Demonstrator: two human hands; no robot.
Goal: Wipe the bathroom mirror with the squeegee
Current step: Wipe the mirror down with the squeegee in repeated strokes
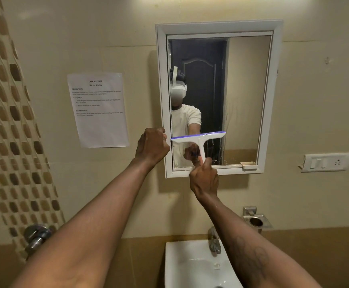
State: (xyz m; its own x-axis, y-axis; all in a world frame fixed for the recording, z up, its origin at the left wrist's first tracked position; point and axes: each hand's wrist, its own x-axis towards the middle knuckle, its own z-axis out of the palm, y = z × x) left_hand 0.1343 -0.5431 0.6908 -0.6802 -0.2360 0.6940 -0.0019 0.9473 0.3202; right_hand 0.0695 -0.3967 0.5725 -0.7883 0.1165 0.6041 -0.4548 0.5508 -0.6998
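Note:
The mirror (246,96) hangs on the beige wall in a white frame (218,26). A white squeegee (196,140) with a blue rubber edge lies flat against the lower left part of the glass, its blade nearly level. My right hand (204,179) is shut on the squeegee's handle, just over the bottom of the frame. My left hand (151,145) is a closed fist against the frame's left side, its fingertips hidden. Water streaks show on the glass to the right of the blade.
A white sink (198,265) with a chrome tap (215,240) sits directly below. A printed paper sheet (98,109) is stuck on the wall left of the mirror. A switch plate (325,162) and a metal holder (255,220) are at the right, a chrome valve (37,235) at lower left.

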